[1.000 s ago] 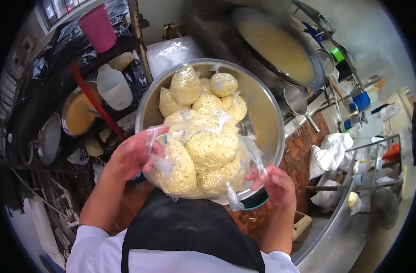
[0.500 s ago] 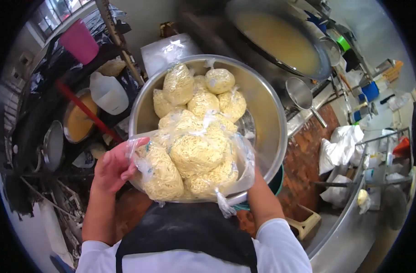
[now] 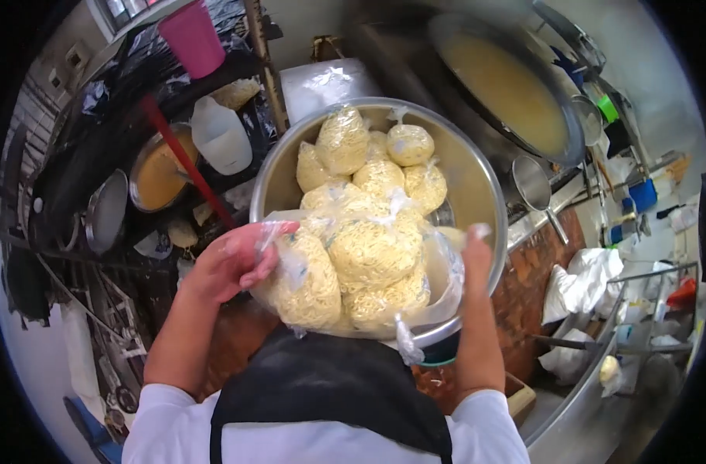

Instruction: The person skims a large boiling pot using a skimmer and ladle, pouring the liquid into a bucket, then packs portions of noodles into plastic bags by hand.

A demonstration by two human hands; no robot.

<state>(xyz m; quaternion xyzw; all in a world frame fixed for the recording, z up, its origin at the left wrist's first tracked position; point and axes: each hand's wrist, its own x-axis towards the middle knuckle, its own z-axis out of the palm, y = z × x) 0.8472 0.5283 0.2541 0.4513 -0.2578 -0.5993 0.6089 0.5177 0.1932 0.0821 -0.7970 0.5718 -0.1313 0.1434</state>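
Observation:
A large clear plastic bag (image 3: 443, 305) holds several smaller knotted bags of pale yellow noodles (image 3: 374, 251). It rests over the near side of a wide metal basin (image 3: 484, 201). My left hand (image 3: 241, 259) grips the plastic at the bag's left edge, thumb and fingers closed on it. Beside the bag's right edge is my right hand (image 3: 478, 255), raised over the basin; its fingers are blurred, and I cannot see what they hold. More knotted noodle bags (image 3: 343, 143) lie in the far part of the basin.
Beyond the basin to the right sits a large pan of cloudy liquid (image 3: 507, 97), with a strainer (image 3: 532, 184) nearer. On the left are a pot of orange liquid (image 3: 156, 182), a white jug (image 3: 221, 139) and a pink bucket (image 3: 192, 42). White sacks (image 3: 581, 282) stand at right.
My right hand has come up from behind the bag's right side and now shows beside its edge. My left hand keeps its grip. The whole view has shifted, with things appearing further right.

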